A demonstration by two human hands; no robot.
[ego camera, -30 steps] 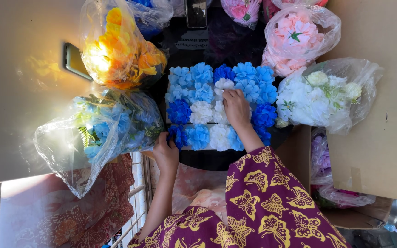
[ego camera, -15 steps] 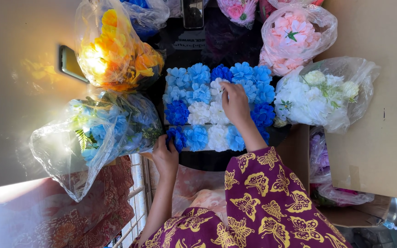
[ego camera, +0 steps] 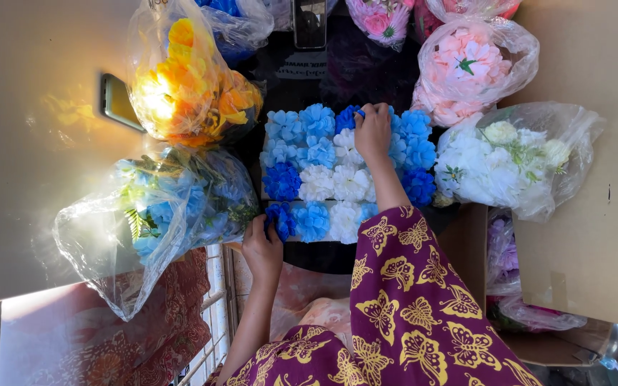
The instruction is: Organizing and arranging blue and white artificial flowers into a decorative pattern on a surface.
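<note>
Rectangular panel of blue and white fabric flowers (ego camera: 337, 171) at centre, on a dark surface. Right hand (ego camera: 372, 132) now moved from mid-panel to the far edge, fingers pinched on a dark blue fabric flower (ego camera: 350, 118): work has shifted to the top row. Left hand (ego camera: 263, 246) unchanged at the near edge, fingers curled against a dark blue bloom (ego camera: 279, 216). Around it, clear plastic bags of flowers: one orange (ego camera: 187, 78), one blue (ego camera: 159, 214), one white (ego camera: 509, 157), one pink (ego camera: 466, 64).

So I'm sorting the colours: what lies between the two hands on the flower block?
In the head view, white flowers and pale blue ones fill the stretch between left hand and right hand.
</note>
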